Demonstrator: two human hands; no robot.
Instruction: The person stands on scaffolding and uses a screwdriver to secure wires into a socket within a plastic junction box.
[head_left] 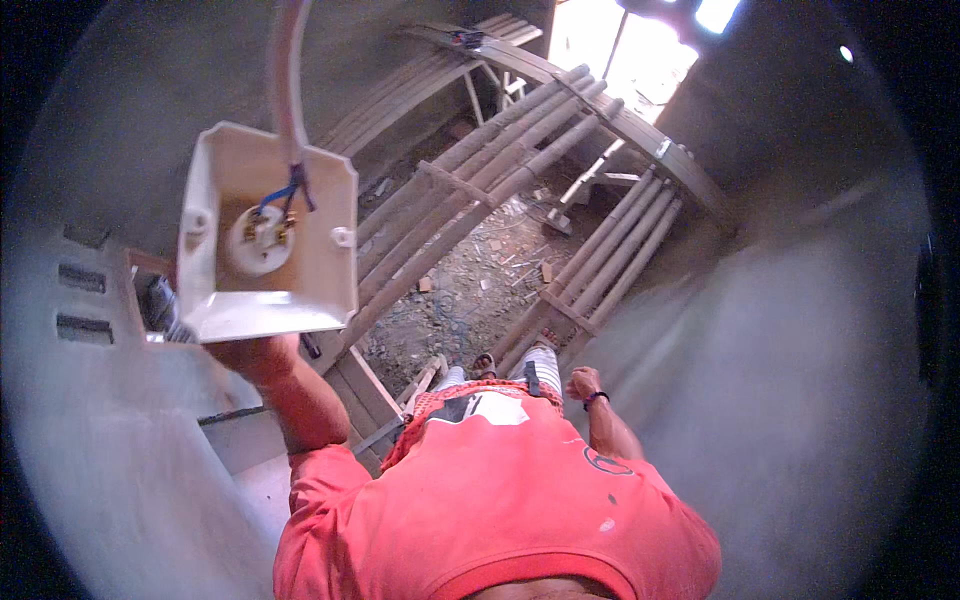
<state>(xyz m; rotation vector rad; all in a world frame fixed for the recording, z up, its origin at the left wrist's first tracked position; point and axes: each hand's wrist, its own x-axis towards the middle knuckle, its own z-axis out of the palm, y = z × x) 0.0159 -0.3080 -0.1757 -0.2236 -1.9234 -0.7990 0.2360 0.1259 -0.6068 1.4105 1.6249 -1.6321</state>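
Observation:
Close in front of me at the left is a white square electrical box (325, 225), its hollow side facing me. A round socket fitting (262, 256) sits inside, with brass terminals on its back. Blue and dark wires (292, 193) run to those terminals from a pale cable (287, 90) that comes down from above. My left hand (258, 356) holds the box from below and behind; its fingers are hidden by the box. Down by my right hip, my right hand (583, 383) is closed, fingers curled; whether anything is in it cannot be made out.
Long round poles (500, 150) lie side by side below as a platform, with another bundle of poles (625, 245) to the right. Rubble (440, 300) covers the ground beneath. Grey walls rise on both sides; a bright opening (630, 55) is at the far end.

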